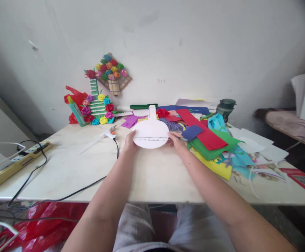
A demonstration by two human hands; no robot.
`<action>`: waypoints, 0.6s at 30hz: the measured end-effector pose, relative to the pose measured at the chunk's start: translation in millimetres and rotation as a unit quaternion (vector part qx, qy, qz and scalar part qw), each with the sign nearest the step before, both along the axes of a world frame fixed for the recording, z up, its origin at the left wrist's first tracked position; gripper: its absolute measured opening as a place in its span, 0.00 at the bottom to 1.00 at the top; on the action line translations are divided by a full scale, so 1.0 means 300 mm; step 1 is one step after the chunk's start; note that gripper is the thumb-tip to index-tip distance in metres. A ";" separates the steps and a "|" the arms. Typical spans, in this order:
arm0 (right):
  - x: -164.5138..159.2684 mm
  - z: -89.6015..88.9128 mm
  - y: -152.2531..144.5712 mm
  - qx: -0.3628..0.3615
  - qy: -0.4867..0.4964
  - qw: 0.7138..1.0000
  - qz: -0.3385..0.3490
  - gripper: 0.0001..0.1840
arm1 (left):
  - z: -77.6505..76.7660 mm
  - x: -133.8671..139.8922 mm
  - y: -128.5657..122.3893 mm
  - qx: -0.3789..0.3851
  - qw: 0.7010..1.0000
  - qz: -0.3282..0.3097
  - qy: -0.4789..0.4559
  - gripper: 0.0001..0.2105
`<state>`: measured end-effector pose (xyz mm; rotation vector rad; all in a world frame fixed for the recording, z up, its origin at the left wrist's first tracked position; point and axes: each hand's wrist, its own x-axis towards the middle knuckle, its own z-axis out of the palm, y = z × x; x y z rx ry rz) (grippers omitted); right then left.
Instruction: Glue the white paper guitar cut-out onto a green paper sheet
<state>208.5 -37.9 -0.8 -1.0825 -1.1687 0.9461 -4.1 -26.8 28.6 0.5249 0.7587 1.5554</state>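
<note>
Between my two hands is a white cutout (150, 132) with a round body and a narrow neck pointing away from me. Dark pen lines and a row of small circles cross its lower part. My left hand (130, 140) grips the round body by its left edge. On the opposite edge, my right hand (176, 141) pinches the cutout, and a pen (183, 139) sticks out from between its fingers. Most fingers of both hands are hidden under or behind the cutout.
Coloured paper and felt-like sheets (210, 143) pile up on the right. A glue gun (106, 134) with a black cord lies left, near a power strip (18, 164). Behind stand a green glue bottle (76, 111), flower crafts (99, 105) and a dark bottle (225, 108).
</note>
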 end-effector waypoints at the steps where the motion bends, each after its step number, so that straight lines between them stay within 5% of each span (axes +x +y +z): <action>1: 0.000 0.001 -0.001 0.001 -0.001 1.000 0.002 0.14 | -0.002 -0.001 0.002 0.000 1.000 0.001 0.000 0.11; 18: -0.006 0.020 -0.004 0.007 0.011 0.999 -0.052 0.12 | -0.052 -0.026 0.037 0.025 0.989 0.037 0.144 0.11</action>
